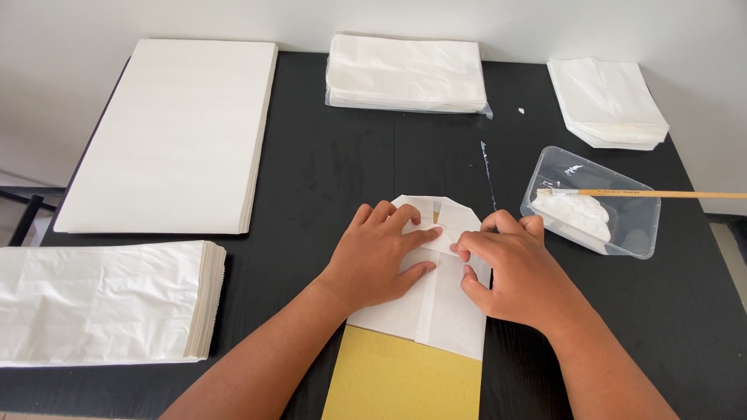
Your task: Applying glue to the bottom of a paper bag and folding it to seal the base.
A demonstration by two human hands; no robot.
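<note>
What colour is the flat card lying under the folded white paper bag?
Mustard yellow; the flat card under the folded white paper bag shows best in the head view.

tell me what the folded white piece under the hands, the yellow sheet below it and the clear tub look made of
Folded white piece: thin matte paper, judging by its crisp creases and flat flaps.
Yellow sheet: seems stiffer card or kraft paper, dull and faintly speckled.
Clear tub: probably glossy plastic, see-through with shiny rounded edges; it holds a white paste.
</note>
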